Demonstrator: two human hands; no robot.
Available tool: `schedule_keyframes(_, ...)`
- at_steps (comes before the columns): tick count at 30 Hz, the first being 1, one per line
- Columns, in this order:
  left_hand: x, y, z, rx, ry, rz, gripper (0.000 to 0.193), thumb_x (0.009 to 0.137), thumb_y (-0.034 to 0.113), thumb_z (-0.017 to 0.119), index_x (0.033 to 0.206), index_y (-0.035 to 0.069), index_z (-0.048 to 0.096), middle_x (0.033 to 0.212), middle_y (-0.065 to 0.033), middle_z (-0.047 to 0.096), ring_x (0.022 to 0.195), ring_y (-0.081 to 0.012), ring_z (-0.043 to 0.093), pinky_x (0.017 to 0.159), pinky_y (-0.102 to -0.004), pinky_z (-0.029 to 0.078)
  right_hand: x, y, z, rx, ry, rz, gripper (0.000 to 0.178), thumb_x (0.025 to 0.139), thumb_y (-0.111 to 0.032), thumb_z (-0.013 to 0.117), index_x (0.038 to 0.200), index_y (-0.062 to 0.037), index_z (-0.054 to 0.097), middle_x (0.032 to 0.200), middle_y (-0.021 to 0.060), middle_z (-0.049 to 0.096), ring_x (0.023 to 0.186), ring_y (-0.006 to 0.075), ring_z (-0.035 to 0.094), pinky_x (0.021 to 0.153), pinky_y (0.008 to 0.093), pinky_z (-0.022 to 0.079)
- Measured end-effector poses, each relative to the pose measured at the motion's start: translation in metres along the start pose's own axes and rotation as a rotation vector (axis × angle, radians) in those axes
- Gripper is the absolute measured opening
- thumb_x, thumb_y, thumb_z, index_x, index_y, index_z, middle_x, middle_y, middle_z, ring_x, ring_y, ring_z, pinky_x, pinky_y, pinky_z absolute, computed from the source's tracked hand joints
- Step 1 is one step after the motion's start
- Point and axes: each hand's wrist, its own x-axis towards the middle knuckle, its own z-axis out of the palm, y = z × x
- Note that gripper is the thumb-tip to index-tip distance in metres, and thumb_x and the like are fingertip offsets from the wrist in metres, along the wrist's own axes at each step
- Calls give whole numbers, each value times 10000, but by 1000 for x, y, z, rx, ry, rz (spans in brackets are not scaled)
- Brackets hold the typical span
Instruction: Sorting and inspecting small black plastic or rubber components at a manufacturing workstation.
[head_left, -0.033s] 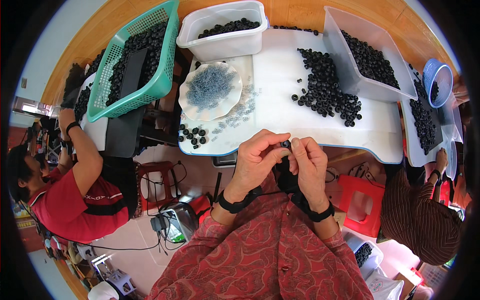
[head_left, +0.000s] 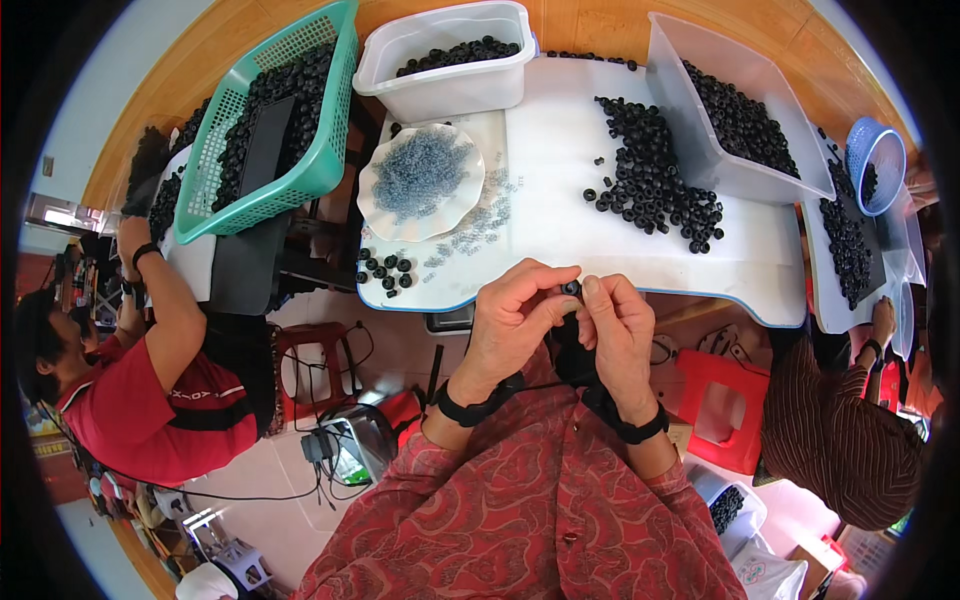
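Just past the table's front edge, both my hands meet at a small round black part with a pale centre. My left hand pinches it between thumb and forefinger. Right beside it, my right hand is closed, thumb and fingertips pressed together against the part; what lies between them is hidden. On the white tabletop, a loose pile of similar black parts lies ahead to the right. A scalloped white plate at the left holds many small translucent grey-blue rings, some spilled beside it.
Several black parts lie at the table's left corner. Behind stand a white tub, a clear bin and a green basket, all holding black parts. A co-worker sits left, another right. A red stool stands below.
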Motion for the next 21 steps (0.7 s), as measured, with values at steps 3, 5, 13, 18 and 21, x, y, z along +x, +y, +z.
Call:
schedule_keyframes(3,-1,0,3,7,32,-3,290,896,-64,698,1181,-12,699,1003,-41,644,818,-79,627,676,-205,525,0,0,2,18,8,19,277,1055,-262,576,853,-72,586,637,-39,519,524,24,425,480,185,334)
schedule_keyframes(5,0,-7,6,43,58,77,274,893,-66,700,1162,-15,701,1004,-41,648,815,-79,631,676,-206,525,0,1,4,30,10,31,285,1057,-267,572,851,-71,587,637,-37,519,523,25,424,480,186,333)
schedule_keyframes(13,-1,-3,5,60,64,2,255,890,-51,716,1142,-19,693,949,-41,675,775,-74,638,677,-203,524,1,6,0,53,-2,65,276,1056,-262,570,876,-53,591,653,-32,541,532,27,459,479,188,369)
schedule_keyframes(18,-2,-7,3,17,55,-36,279,917,-19,707,1194,-5,678,877,-15,687,754,-57,616,661,-195,512,3,8,-4,76,-40,121,301,1056,-293,566,870,-59,600,654,-25,555,529,35,472,480,187,374)
schedule_keyframes(21,-3,-14,2,-134,63,-113,280,923,-6,708,1202,-7,675,877,-14,681,743,-56,609,660,-194,509,4,11,-1,133,-28,139,300,1056,-295,565,871,-62,604,662,-24,562,531,38,478,486,187,379)
